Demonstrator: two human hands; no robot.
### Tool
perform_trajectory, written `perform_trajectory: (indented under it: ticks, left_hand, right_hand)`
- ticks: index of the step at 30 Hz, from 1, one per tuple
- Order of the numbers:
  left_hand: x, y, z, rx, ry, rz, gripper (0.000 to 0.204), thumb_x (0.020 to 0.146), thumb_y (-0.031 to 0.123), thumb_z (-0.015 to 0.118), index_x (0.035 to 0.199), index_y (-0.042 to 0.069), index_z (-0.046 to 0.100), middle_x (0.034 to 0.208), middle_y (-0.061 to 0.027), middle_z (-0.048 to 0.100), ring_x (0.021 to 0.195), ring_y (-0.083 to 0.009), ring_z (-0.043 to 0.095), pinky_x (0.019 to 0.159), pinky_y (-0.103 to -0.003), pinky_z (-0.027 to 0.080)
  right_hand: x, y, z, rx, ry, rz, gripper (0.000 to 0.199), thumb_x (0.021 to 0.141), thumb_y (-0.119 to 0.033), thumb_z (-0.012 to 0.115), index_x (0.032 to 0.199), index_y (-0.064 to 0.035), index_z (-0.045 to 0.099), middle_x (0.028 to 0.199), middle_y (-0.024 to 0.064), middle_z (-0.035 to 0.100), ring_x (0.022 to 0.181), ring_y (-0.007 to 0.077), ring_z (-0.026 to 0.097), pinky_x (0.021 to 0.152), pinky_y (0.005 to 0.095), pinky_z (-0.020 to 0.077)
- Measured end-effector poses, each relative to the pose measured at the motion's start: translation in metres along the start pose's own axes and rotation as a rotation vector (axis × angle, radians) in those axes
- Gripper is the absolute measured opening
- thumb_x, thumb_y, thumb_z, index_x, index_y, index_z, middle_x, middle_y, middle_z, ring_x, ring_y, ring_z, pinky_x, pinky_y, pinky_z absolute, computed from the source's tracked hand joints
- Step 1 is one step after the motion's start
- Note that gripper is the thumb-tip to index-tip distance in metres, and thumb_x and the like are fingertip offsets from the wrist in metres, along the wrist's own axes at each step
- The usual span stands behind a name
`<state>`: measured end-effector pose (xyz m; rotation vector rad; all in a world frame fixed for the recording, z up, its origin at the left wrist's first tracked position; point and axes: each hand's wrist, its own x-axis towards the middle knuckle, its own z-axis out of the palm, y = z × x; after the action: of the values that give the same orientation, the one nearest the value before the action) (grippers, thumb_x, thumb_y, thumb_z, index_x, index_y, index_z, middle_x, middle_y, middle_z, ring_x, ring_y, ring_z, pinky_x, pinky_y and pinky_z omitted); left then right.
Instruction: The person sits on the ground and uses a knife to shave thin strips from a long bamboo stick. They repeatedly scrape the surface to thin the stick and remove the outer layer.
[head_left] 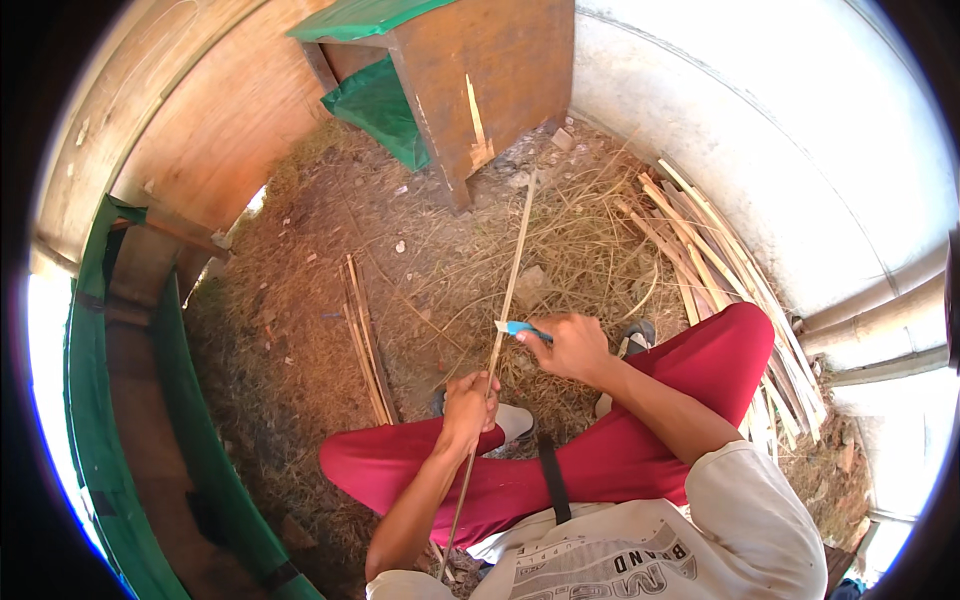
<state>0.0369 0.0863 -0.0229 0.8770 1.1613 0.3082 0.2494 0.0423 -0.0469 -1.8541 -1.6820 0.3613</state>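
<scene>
White shirt [690,540] of the seated person, nearest the viewer, fills the lower edge. Around and beyond it spreads the ground [290,330], earth strewn with dry straw, bounded on the right by a pale wall [770,130]. Red trousers [620,450] cover the legs, the knees spread wide. At the far side stands a brown cabinet [490,60], partly draped in green sheeting [385,110]. A large pile [720,260] of long, thin slats lies between the right knee and the wall; a smaller bundle [365,340] lies beyond the left knee. Between the two runs a single slender strip [516,260], slanting from the lap toward the cabinet. The hands are apart: the left hand [470,405] is closed around the strip, while the right hand [570,345], farther along, grips a blue knife [520,328], its blade apparently touching the strip. Judged by its look, this piece is partway through blade work, being whole and lengthy; whether pile or bundle is finished or awaiting work cannot be told.
</scene>
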Motion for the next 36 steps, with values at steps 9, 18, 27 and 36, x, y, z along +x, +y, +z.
perform_trajectory:
  ticks: [9, 18, 27, 36]
  left_hand:
    - [-0.027, -0.016, -0.003, -0.064, -0.036, -0.141, 0.024, 0.106, 0.021, 0.041, 0.09, 0.005, 0.051, 0.056, 0.002, 0.039, 0.039, -0.0073, 0.033, 0.035, -0.025, 0.027]
    - [-0.092, -0.021, -0.023, -0.012, -0.05, -0.215, 0.026, 0.107, 0.02, 0.041, 0.088, 0.004, 0.052, 0.055, 0.0022, 0.04, 0.038, -0.0073, 0.033, 0.035, -0.025, 0.027]
    - [-0.147, -0.032, -0.039, -0.051, -0.04, -0.36, 0.027, 0.107, 0.02, 0.041, 0.09, 0.003, 0.053, 0.056, 0.0022, 0.039, 0.04, -0.0073, 0.035, 0.037, -0.025, 0.029]
    - [-0.171, -0.024, -0.065, 0.021, 0.022, -0.433, 0.032, 0.109, 0.026, 0.04, 0.098, 0.002, 0.057, 0.058, 0.0021, 0.04, 0.043, -0.0068, 0.035, 0.04, -0.024, 0.031]
  right_hand:
    - [0.009, 0.02, 0.006, -0.044, -0.059, 0.099, 0.039, 0.092, -0.047, 0.063, 0.101, -0.0118, 0.078, 0.067, 0.0149, 0.068, 0.062, 0.0341, 0.068, 0.054, 0.0451, 0.0535]
    - [0.022, 0.05, 0.005, -0.095, -0.065, 0.297, 0.043, 0.094, -0.053, 0.058, 0.108, -0.0186, 0.078, 0.068, 0.015, 0.068, 0.069, 0.0361, 0.069, 0.062, 0.0472, 0.0554]
    - [0.033, 0.085, -0.002, -0.123, -0.138, 0.47, 0.043, 0.095, -0.054, 0.056, 0.106, -0.0178, 0.078, 0.08, 0.0179, 0.07, 0.079, 0.0374, 0.07, 0.072, 0.0478, 0.0565]
    - [0.04, 0.124, 0.006, -0.176, 0.058, 0.678, 0.048, 0.093, -0.047, 0.062, 0.087, -0.0014, 0.075, 0.078, 0.021, 0.07, 0.079, 0.0381, 0.071, 0.072, 0.0505, 0.0556]
